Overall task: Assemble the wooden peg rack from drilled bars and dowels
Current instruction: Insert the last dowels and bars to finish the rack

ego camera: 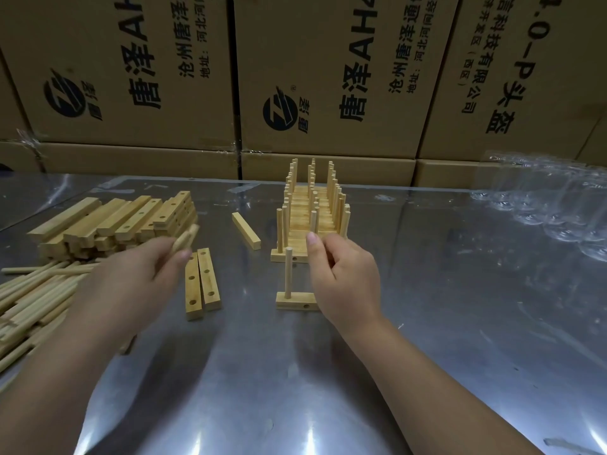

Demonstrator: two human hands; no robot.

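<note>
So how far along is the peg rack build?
Done: a row of pegged bars stands at the back. In hand: the front bar has one upright dowel; the left hand holds a second dowel, the right hand covers the bar's other end. Left: two drilled bars, plus the bar stack and dowel pile.

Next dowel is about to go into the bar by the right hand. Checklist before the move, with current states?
1. Grip of left hand on held dowel: ok, though blurred.
2. Seating of standing dowel, upright in bar: ok.
3. Flat lie of bar on table: ok.
4. Free top hole for the next dowel: cannot tell, right hand covers that part.
5. Steadying by right hand on bar: cannot tell, contact hidden.
6. Supply of spare bars lying nearby: ok.
</note>
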